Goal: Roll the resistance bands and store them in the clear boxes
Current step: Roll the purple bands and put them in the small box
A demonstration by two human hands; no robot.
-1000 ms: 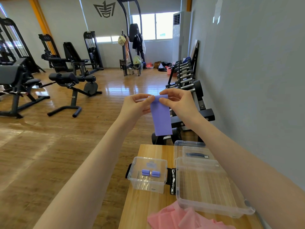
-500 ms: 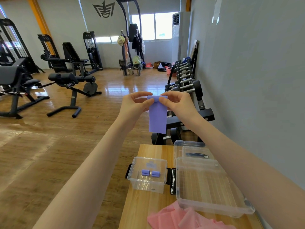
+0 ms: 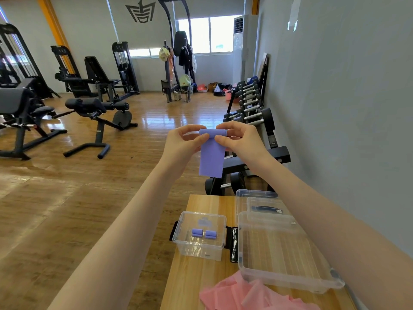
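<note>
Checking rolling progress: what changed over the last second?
The purple band hangs shorter below the hands as more is rolled up at the top. Left hand and right hand keep pinching the roll. Small clear box and pink bands unchanged.

Open air lies between the raised hands and the wooden table (image 3: 201, 278) below; the small clear box (image 3: 199, 236) stands open-topped, two purple rolls (image 3: 203, 233) on its floor with room beside them; the large shallow clear box (image 3: 283, 256) blocks the table's right side, touching another clear box (image 3: 257, 198) behind, whose top may be lidded; pink bands (image 3: 250, 296) cover the near edge; the wall (image 3: 346, 108) closes the right; a dumbbell rack (image 3: 252, 104) stands beyond.
</note>
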